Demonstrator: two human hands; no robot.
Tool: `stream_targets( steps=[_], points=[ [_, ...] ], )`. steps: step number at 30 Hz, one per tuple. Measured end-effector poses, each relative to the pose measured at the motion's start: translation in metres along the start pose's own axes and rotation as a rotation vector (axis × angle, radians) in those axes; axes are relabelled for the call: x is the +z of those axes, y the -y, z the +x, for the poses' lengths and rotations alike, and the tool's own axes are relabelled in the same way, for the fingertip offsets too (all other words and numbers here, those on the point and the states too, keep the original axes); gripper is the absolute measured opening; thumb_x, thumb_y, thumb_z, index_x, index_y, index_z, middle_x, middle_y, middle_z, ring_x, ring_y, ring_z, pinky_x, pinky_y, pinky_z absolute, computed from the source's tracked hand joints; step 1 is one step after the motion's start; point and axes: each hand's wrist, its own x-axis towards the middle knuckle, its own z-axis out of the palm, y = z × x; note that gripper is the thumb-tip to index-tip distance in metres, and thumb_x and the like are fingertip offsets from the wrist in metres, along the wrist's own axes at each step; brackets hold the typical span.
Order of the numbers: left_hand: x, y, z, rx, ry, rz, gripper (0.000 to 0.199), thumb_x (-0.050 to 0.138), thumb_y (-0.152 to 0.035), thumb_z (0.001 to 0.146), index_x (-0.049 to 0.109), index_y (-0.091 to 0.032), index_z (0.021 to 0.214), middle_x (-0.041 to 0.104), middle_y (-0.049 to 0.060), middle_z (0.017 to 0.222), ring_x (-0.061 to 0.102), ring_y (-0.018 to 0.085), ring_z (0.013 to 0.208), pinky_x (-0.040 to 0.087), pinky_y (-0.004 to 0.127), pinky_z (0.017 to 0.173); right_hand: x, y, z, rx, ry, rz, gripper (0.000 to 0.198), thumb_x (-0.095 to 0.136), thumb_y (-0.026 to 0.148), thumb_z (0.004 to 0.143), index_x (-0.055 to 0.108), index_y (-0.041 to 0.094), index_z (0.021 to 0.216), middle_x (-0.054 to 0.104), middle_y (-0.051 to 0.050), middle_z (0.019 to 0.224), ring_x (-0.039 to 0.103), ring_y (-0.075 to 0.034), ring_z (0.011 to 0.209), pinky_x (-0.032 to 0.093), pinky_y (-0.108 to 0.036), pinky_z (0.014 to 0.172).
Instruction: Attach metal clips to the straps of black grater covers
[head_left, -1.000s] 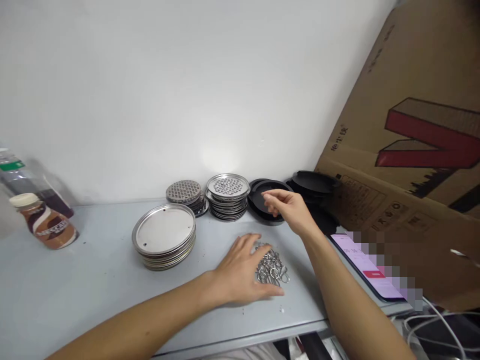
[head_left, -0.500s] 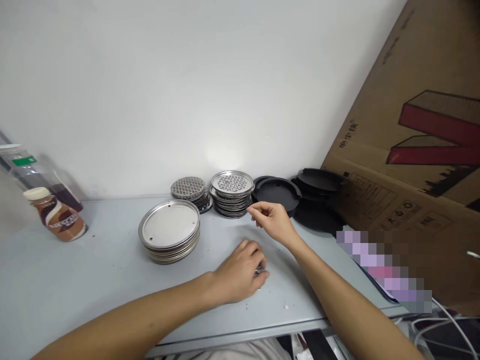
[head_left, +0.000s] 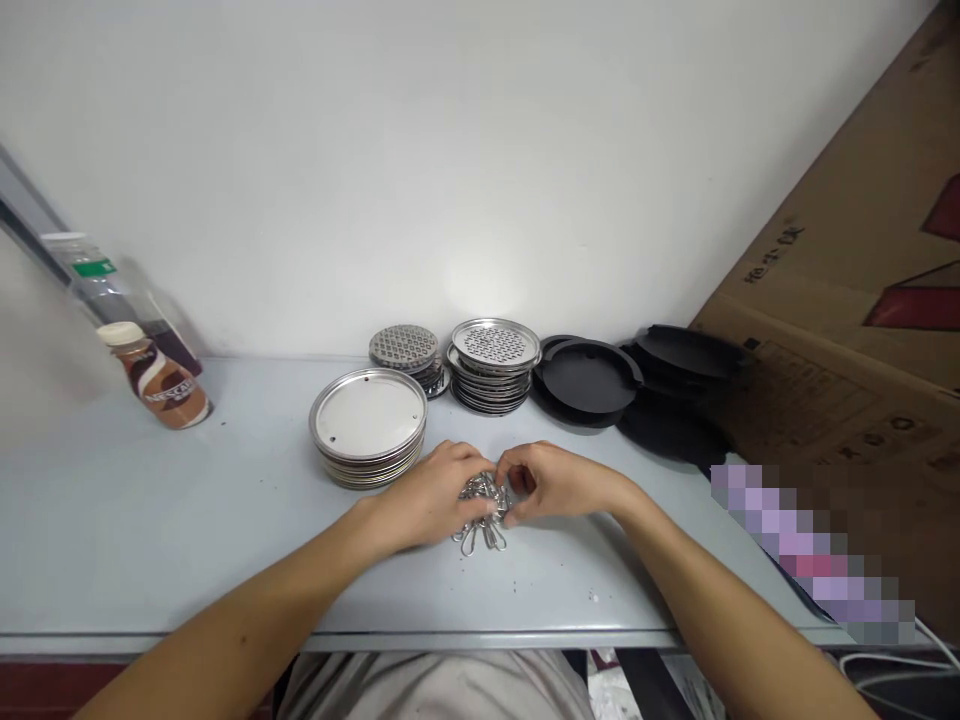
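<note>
- Your left hand (head_left: pixel 442 490) is half open, cupped over the left side of a pile of metal clips (head_left: pixel 484 492), thumb lying on them; you may have some in its grasp, but I cannot tell.
- Your right hand (head_left: pixel 559 482) is at the pile's right side, fingers curled, thumb and forefinger apart; I cannot tell whether its fingertips hold a clip.
- The clips are on the counter (head_left: pixel 225 560), about midway between its front and back edges, a few loops poking out toward the front edge.
- Just beyond your left hand, toward the counter's left end, you have a stack of plain metal discs (head_left: pixel 367 418).
- Along the back edge stand a small stack of grater discs (head_left: pixel 403 348), a taller stack of rimmed graters (head_left: pixel 495 343) and some black trays (head_left: pixel 589 380).
- Near the back left corner are a brown drink bottle (head_left: pixel 169 388) and a clear bottle (head_left: pixel 97 288).
- A cardboard box (head_left: pixel 825 370) is at the right end.
</note>
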Motion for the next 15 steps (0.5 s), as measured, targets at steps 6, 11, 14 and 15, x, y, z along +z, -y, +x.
stream_targets(
  steps=[6,11,14,15],
  points=[
    [0.003,-0.003,-0.002,-0.071,0.037,-0.024,0.014,0.068,-0.027,0.083,0.07,-0.023,0.097,0.062,0.003,0.1,0.062,0.018,0.089,0.047,0.028,0.078,0.004,0.005,0.0,-0.03,0.077,0.109,0.014,0.071,0.025,0.072,0.075,0.017,0.083,0.061,0.003,0.066,0.052,-0.01,0.06,0.038,-0.021,0.054],
    [0.008,-0.002,0.004,-0.056,-0.021,-0.094,0.01,0.062,-0.025,0.087,0.07,-0.021,0.082,0.064,0.001,0.085,0.061,0.015,0.076,0.046,0.025,0.071,-0.011,-0.009,-0.003,0.036,0.141,0.319,0.016,0.066,0.023,0.075,0.074,0.014,0.085,0.06,0.003,0.061,0.05,-0.009,0.052,0.041,-0.02,0.05],
    [0.01,-0.005,0.005,-0.085,-0.07,-0.204,0.011,0.059,-0.024,0.088,0.07,-0.02,0.087,0.068,0.002,0.087,0.062,0.015,0.075,0.048,0.026,0.07,-0.021,-0.009,-0.006,0.021,0.093,0.415,0.017,0.071,0.028,0.073,0.072,0.013,0.082,0.063,0.001,0.065,0.053,-0.009,0.054,0.043,-0.02,0.048],
    [0.01,-0.006,0.006,-0.099,-0.104,-0.245,0.01,0.06,-0.024,0.088,0.069,-0.02,0.09,0.069,0.002,0.09,0.064,0.016,0.079,0.049,0.027,0.074,-0.023,-0.007,-0.007,0.022,0.091,0.473,0.018,0.072,0.03,0.073,0.071,0.013,0.082,0.063,0.001,0.067,0.055,-0.01,0.056,0.045,-0.02,0.048]
  ],
)
